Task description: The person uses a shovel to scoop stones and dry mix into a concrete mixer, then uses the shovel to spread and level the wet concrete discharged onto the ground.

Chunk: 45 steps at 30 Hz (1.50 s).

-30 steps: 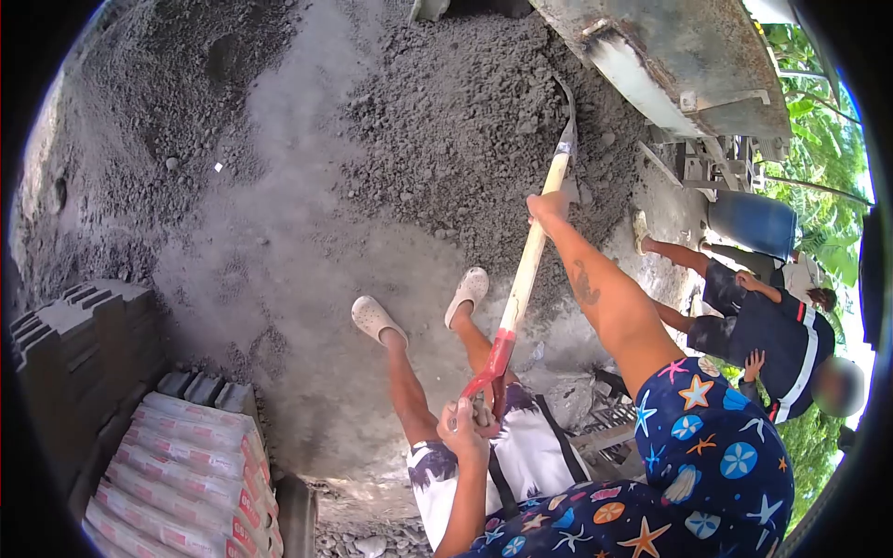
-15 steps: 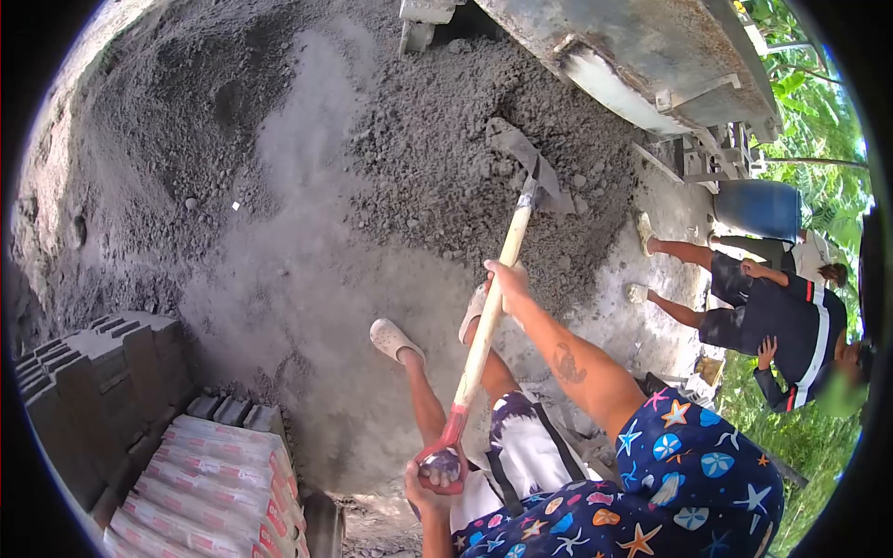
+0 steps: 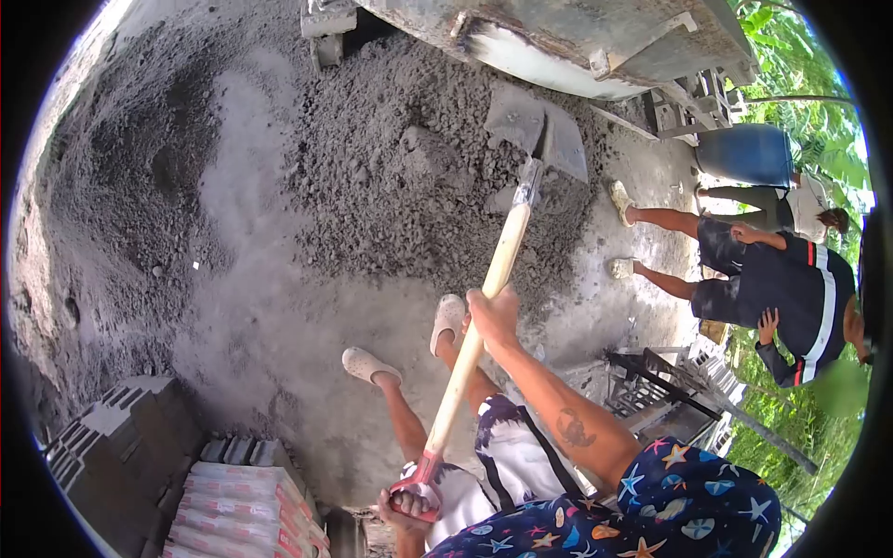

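A shovel (image 3: 473,344) with a pale wooden shaft runs from the lower middle up to its broad grey blade (image 3: 561,141). My right hand (image 3: 493,314), on the tattooed arm, is wrapped round the shaft about midway. My left hand (image 3: 402,510) grips the red D-shaped handle (image 3: 426,479) at the shovel's end, close to my thigh. The blade shows in full over the far right side of a heap of damp grey mix (image 3: 391,177), near a large metal container (image 3: 549,42). My feet in pale clogs (image 3: 370,364) stand on the dusty ground before the heap.
A larger mound of grey sand (image 3: 121,205) rises on the left. Concrete blocks (image 3: 130,456) and stacked white-and-red bags (image 3: 237,511) sit lower left. To the right, a person in a dark top (image 3: 786,298) stands near another person and a blue barrel (image 3: 744,154).
The blade, partly covered by the mix before, now shows fully above the heap. My view has shifted, so most of the scene appears further left. Both hands keep their grip on the shovel.
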Each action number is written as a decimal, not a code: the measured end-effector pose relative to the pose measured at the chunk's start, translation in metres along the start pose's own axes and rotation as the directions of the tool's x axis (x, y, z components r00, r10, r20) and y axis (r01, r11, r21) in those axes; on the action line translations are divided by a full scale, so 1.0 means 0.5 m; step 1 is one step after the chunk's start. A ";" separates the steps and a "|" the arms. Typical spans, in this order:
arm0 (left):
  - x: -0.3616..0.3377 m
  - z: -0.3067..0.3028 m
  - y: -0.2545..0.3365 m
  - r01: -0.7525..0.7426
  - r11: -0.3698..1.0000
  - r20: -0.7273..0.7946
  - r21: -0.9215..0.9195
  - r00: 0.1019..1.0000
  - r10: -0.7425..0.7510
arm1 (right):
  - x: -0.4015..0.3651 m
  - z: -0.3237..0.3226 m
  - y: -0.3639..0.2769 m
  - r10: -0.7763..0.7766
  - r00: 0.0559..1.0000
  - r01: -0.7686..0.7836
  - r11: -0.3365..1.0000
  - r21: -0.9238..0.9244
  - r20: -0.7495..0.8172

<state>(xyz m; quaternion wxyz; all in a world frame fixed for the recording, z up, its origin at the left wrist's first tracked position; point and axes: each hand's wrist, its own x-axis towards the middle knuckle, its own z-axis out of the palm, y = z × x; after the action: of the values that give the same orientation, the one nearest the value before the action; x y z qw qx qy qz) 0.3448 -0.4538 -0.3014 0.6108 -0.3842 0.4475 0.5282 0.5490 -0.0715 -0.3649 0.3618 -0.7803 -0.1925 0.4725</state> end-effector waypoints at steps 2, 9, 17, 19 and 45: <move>0.002 0.175 -0.106 0.023 1.000 -0.014 -0.007 1.000 -0.023 | 0.141 -0.012 -0.116 -0.058 0.998 0.059 0.991 -0.123 0.018; 0.027 0.833 -0.278 -0.002 0.967 0.299 -0.255 0.951 0.080 | 0.682 0.024 -0.314 0.136 0.980 -0.068 0.918 -0.390 0.148; 0.029 0.580 -0.353 0.029 0.996 0.110 -0.082 0.994 -0.020 | 0.523 -0.071 -0.224 0.108 0.993 -0.070 0.862 -0.501 0.048; -0.005 0.561 -0.346 0.018 0.998 0.081 -0.053 0.997 -0.013 | 0.451 -0.076 -0.224 0.101 0.995 -0.089 0.861 -0.501 -0.004; -0.551 0.434 -0.131 -0.079 0.987 0.452 0.138 0.892 0.008 | -0.202 -0.198 -0.129 0.091 0.936 -0.247 0.860 0.447 0.341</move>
<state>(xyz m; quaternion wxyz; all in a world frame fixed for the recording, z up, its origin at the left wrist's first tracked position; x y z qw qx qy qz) 0.4288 -0.3422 0.0270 0.7133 -0.1938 0.3416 0.5806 0.5899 -0.1315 -0.2273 0.4669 -0.5959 -0.0525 0.6513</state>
